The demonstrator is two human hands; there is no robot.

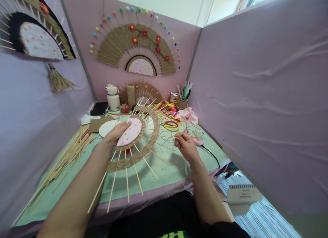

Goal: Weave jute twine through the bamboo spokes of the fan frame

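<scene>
My left hand (pixel 118 132) grips a half-made fan at its half-round centre panel (pixel 132 131), which is white with pink spots. Thin bamboo sticks (pixel 127 185) radiate from the panel through a curved band of woven twine (pixel 151 144). The fan is tilted above the table, its sticks pointing down and to the right. At the right side my right hand (pixel 185 145) is closed in a pinch at the outer tip of one stick. A loose thin strand (pixel 166 136) loops close to those fingers; whether they hold it too is unclear.
Yellow-and-red-handled pliers (pixel 170 125) lie behind the fan. A pink glue gun (pixel 197 142) with a black cord rests at right. Bundled sticks (pixel 68 156) cover the table's left side. A white bottle (pixel 113 97) and twine spool (pixel 131 95) stand behind. Finished fans (pixel 112 48) hang on the partition.
</scene>
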